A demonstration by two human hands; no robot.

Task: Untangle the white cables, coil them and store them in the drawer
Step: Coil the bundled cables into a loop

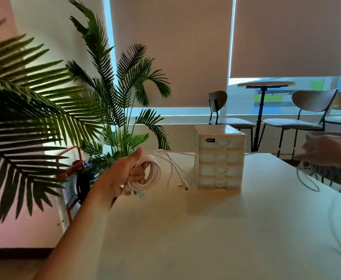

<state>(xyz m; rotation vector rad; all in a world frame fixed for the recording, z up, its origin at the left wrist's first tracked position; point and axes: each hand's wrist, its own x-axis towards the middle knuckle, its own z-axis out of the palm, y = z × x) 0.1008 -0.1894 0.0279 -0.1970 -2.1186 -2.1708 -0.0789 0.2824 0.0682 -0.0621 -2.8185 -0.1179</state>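
My left hand [132, 170] grips a coiled bundle of white cables [152, 173] above the left part of the white table [206, 229]. Loose cable ends with plugs [182, 185] hang from the bundle toward the table, left of the small drawer unit [220, 158]. That unit is white, stands upright, and its stacked drawers look closed. My right hand [325, 151] is blurred at the right edge, raised above the table's far right corner. A thin white cable loop [307, 178] hangs below it; whether its fingers hold that cable is unclear.
A large palm plant [80, 102] fills the left side, close to my left arm. Behind the table stand chairs [307, 116] and a round high table [264, 85] by the window. A red frame with a dark cylinder [86, 176] sits beside the table's left edge.
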